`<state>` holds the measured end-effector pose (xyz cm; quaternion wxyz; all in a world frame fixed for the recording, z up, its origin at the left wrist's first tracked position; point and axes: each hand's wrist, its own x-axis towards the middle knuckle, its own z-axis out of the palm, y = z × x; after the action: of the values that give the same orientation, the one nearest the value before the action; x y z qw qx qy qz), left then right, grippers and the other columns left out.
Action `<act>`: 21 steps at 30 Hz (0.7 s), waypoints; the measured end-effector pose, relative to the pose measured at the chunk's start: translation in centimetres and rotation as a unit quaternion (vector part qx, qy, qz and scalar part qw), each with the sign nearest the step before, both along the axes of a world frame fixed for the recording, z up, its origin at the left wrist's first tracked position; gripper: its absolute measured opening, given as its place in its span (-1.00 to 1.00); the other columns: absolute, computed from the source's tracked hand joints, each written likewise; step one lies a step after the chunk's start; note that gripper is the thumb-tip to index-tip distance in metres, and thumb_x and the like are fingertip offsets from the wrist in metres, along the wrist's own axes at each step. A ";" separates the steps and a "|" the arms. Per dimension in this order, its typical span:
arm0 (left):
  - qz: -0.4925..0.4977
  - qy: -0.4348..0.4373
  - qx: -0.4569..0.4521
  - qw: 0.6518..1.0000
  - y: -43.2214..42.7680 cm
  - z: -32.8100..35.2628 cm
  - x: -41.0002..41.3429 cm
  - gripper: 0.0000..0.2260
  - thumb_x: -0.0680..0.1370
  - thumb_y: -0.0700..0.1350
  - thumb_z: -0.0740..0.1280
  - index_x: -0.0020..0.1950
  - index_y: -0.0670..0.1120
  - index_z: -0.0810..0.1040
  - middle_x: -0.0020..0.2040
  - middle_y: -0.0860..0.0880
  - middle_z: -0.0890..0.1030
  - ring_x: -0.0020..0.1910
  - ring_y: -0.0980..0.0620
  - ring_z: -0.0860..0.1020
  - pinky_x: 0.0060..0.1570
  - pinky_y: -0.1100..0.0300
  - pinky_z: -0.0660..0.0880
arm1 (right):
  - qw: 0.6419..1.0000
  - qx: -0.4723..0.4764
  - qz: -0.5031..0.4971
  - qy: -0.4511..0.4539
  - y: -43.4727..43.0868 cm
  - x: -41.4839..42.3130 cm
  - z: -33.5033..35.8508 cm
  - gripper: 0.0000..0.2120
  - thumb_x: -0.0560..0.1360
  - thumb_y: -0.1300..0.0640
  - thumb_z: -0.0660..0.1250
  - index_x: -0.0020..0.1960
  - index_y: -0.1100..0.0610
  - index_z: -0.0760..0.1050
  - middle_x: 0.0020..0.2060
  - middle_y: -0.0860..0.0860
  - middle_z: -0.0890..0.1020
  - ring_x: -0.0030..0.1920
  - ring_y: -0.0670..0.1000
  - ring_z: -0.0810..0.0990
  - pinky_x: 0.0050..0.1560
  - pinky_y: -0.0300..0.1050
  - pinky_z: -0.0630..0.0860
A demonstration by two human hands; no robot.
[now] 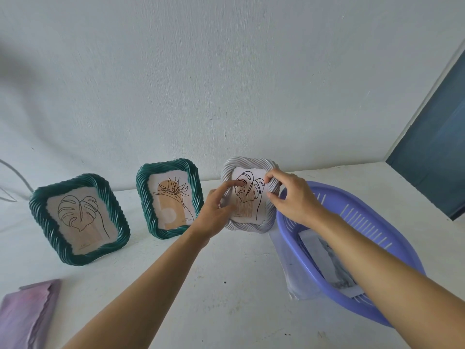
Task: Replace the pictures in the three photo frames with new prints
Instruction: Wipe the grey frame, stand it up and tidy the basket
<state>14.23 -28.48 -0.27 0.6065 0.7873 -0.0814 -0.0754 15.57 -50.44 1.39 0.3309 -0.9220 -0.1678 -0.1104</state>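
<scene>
Both the left hand (217,205) and right hand (292,197) grip the rope-twisted white frame (251,225) by its sides. An arm (364,260) half-hides papers (315,248) in the slotted basket (357,217).

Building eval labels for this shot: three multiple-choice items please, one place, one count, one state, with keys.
1. Relative to the green frames, the white frame stands: A) left B) between them C) right, beside the purple basket.
2. Green frames: A) one B) two C) three.
3. White frame is: A) untouched B) lying face down C) gripped by both hands.
Key: 1 C, it is rightmost, by the basket. 2 B, two show. 3 C, left hand and right hand hold its side edges.
</scene>
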 end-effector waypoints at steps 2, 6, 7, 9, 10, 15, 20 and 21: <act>0.007 -0.005 0.027 1.000 0.3 0.1 -0.4 -0.50 0.59 -0.32 0.22 0.29 0.27 0.51 0.32 0.03 0.36 0.32 0.02 0.36 0.12 0.26 0.48 | 1.000 0.003 -0.005 0.006 -0.1 -0.2 -0.2 -0.77 0.48 0.15 0.40 0.08 -0.05 0.47 -0.06 -0.02 0.61 -0.04 0.07 0.55 0.05 0.01 0.48; 0.018 -0.035 0.072 0.997 0.8 1.0 -1.6 -0.52 0.59 -0.29 0.26 0.36 0.21 0.46 0.35 0.09 0.34 0.34 0.12 0.27 0.07 0.43 0.34 | 0.999 0.032 -0.014 0.001 -0.1 -1.5 0.1 -0.71 0.50 0.11 0.43 0.21 -0.04 0.51 0.17 -0.02 0.54 0.25 0.00 0.45 0.29 -0.17 0.31; 0.025 -0.042 0.086 0.995 1.0 1.2 -2.0 -0.54 0.59 -0.27 0.27 0.37 0.22 0.46 0.34 0.10 0.34 0.33 0.14 0.27 0.15 0.39 0.33 | 0.999 0.041 -0.020 -0.007 -0.1 -2.1 0.3 -0.69 0.51 0.11 0.43 0.23 -0.03 0.51 0.20 -0.03 0.52 0.28 -0.02 0.43 0.30 -0.20 0.28; 0.044 -0.052 0.106 0.992 1.3 1.5 -3.1 -0.59 0.59 -0.22 0.31 0.33 0.22 0.48 0.32 0.12 0.35 0.32 0.13 0.29 0.28 0.19 0.34 | 0.998 0.053 -0.032 -0.025 -0.2 -3.5 0.7 -0.68 0.52 0.10 0.43 0.25 -0.02 0.50 0.20 -0.05 0.50 0.28 -0.03 0.42 0.30 -0.20 0.29; 0.050 -0.054 0.104 0.992 1.4 1.7 -3.7 -0.63 0.59 -0.20 0.32 0.29 0.21 0.51 0.31 0.12 0.37 0.31 0.12 0.34 0.27 0.14 0.37 | 0.997 0.057 -0.036 -0.029 -0.4 -4.2 0.7 -0.68 0.52 0.10 0.42 0.26 -0.03 0.49 0.19 -0.06 0.51 0.27 -0.04 0.44 0.28 -0.19 0.31; 0.043 0.022 0.022 0.999 1.1 2.0 -7.3 -0.79 0.61 -0.25 0.29 0.10 0.04 0.61 0.03 -0.01 0.68 -0.02 0.03 0.68 0.03 0.02 0.58 | 0.996 0.066 -0.048 -0.047 -1.6 -7.7 0.5 -0.75 0.53 0.15 0.41 0.19 0.00 0.52 0.02 -0.08 0.60 0.11 -0.10 0.55 0.18 -0.16 0.45; 0.025 0.149 -0.005 0.989 -0.7 -0.7 -9.6 -0.82 0.62 -0.21 0.30 0.12 0.02 0.62 0.02 -0.06 0.71 0.01 0.01 0.69 0.12 0.02 0.59 | 0.995 0.014 -0.087 -0.050 -4.0 -10.4 -0.2 -0.79 0.52 0.18 0.41 0.14 0.06 0.55 -0.17 -0.14 0.62 -0.06 -0.03 0.60 0.03 -0.01 0.54; 0.026 0.164 -0.002 0.986 -1.2 -1.3 -9.7 -0.82 0.62 -0.20 0.30 0.14 0.02 0.61 0.03 -0.06 0.70 0.02 0.01 0.68 0.13 0.04 0.60 | 0.993 -0.009 -0.099 -0.057 -4.5 -10.6 -0.4 -0.78 0.52 0.17 0.41 0.15 0.05 0.54 -0.16 -0.14 0.62 -0.06 0.02 0.59 0.02 0.06 0.54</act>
<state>4.54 -29.68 -1.54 0.6147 0.7650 0.0399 -0.1878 4.94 -54.97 1.01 0.3002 -0.9291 -0.0954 -0.1937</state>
